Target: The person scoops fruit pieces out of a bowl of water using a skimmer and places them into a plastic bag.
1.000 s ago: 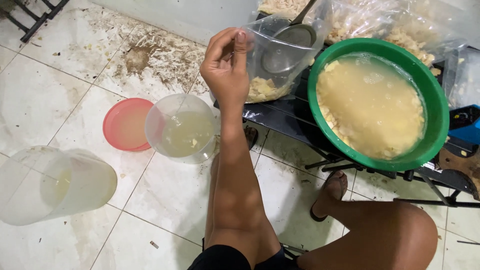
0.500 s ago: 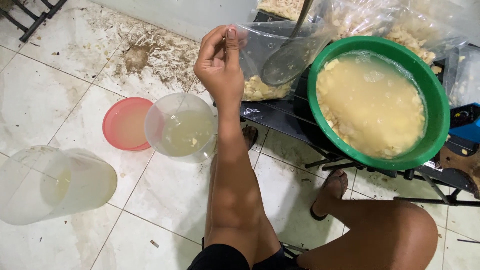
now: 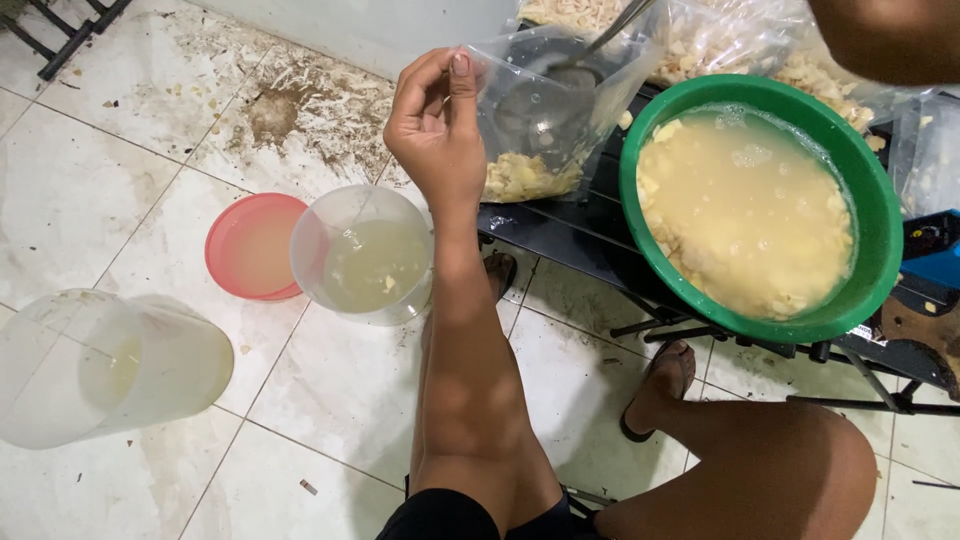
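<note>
I sit low on a stained white tiled floor (image 3: 120, 200) in what looks like a home food-prep corner: a green basin (image 3: 870, 250) of soaking pale pieces, filled plastic bags (image 3: 720, 40), and clear tubs (image 3: 100, 370) surround me.

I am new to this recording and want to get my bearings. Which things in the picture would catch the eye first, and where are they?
The big green basin of pale yellowish liquid with floating pieces, on the dark rack at right, stands out first. Beside it, at top centre, the left hand pinches open a clear plastic bag with a ladle inside. On the tiled floor at left sit a pink lid and two clear containers.
</note>
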